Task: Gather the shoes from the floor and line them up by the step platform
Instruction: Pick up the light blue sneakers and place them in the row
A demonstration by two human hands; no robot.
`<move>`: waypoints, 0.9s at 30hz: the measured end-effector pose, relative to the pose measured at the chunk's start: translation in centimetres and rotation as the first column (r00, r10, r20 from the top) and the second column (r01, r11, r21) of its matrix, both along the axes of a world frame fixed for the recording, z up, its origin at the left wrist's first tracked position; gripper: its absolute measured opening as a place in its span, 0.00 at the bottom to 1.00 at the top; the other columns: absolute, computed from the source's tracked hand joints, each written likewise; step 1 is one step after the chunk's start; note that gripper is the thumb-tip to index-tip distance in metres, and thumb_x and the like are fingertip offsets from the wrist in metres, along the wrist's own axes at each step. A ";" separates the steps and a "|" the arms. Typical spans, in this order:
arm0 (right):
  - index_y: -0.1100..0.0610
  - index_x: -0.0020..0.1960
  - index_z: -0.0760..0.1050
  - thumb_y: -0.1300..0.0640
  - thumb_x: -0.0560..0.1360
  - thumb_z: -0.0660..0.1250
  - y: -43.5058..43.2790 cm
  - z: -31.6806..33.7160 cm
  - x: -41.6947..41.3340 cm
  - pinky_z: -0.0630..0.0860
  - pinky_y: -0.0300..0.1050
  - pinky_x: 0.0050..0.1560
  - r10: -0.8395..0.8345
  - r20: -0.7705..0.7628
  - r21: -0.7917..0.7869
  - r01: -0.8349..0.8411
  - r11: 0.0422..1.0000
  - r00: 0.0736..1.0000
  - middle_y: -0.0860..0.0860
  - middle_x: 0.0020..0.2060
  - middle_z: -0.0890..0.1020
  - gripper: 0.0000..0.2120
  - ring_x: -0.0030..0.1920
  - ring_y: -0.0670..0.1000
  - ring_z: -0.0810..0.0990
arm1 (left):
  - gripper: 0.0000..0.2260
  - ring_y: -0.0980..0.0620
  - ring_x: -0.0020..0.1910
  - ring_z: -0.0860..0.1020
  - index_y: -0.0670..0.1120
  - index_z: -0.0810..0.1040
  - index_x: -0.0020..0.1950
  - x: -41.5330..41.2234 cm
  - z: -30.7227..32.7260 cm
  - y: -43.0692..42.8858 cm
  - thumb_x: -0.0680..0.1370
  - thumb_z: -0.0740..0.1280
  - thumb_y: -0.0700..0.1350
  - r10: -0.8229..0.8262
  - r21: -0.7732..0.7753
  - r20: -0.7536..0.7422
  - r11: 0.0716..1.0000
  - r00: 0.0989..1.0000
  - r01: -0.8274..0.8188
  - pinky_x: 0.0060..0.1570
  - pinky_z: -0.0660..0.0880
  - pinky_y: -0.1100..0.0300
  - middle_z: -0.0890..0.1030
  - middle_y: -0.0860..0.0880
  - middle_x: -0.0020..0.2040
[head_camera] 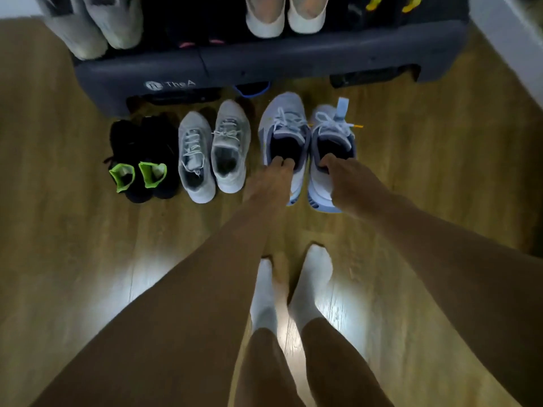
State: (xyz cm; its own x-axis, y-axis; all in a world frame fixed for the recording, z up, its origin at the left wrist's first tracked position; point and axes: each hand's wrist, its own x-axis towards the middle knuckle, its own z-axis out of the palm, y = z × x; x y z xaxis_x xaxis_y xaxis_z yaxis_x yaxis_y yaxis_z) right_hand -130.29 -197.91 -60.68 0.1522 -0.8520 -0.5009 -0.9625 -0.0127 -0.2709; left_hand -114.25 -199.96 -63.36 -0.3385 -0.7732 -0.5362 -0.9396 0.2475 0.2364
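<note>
The step platform (123,80) carries a round logo and "The A" (lettering somewhat blurred) in white.

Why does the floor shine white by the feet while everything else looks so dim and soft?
Head view: dim overall, with white glare on the wooden floor beside the socked feet, probably a reflected light; the black shoes sink into shadow; the left hand and right hand, hooked into the blue shoes, look slightly blurred; the wide lens bows the step platform.
</note>
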 end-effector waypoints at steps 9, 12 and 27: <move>0.60 0.60 0.64 0.67 0.68 0.70 -2.3 -14.8 0.1 0.62 0.45 0.41 0.076 -0.052 0.004 -0.076 0.997 0.996 0.58 0.54 0.77 0.24 0.55 0.58 0.72 | 0.18 0.40 0.54 0.76 0.45 0.68 0.64 0.2 -14.0 -0.3 0.75 0.67 0.39 0.118 -0.015 0.121 0.993 0.986 -0.117 0.41 0.72 0.49 0.71 0.44 0.60; 0.60 0.62 0.63 0.68 0.70 0.67 -2.3 -17.4 0.6 0.67 0.48 0.41 0.048 -0.051 0.016 -0.047 0.999 0.998 0.58 0.55 0.76 0.23 0.56 0.59 0.71 | 0.16 0.41 0.54 0.77 0.45 0.68 0.64 0.0 -16.2 -0.1 0.77 0.65 0.41 0.131 -0.020 0.116 0.991 0.985 -0.130 0.42 0.73 0.50 0.72 0.45 0.60; 0.59 0.69 0.62 0.64 0.74 0.65 -4.1 -19.7 1.0 0.71 0.51 0.56 0.097 0.010 0.247 -0.097 0.964 0.995 0.59 0.62 0.69 0.25 0.61 0.61 0.71 | 0.16 0.40 0.62 0.73 0.41 0.71 0.65 -0.2 -18.4 -2.8 0.80 0.62 0.47 0.293 0.303 0.080 0.903 0.953 -0.304 0.59 0.72 0.47 0.73 0.41 0.64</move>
State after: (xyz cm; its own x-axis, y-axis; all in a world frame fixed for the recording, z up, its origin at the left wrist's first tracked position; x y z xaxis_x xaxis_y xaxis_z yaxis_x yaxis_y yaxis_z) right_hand -129.27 -202.01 -80.35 0.2265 -0.6831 -0.6943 -0.9606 -0.0389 -0.2751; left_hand -114.45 -202.78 -81.74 -0.0967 -0.6298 -0.7707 -0.9663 -0.1261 0.2242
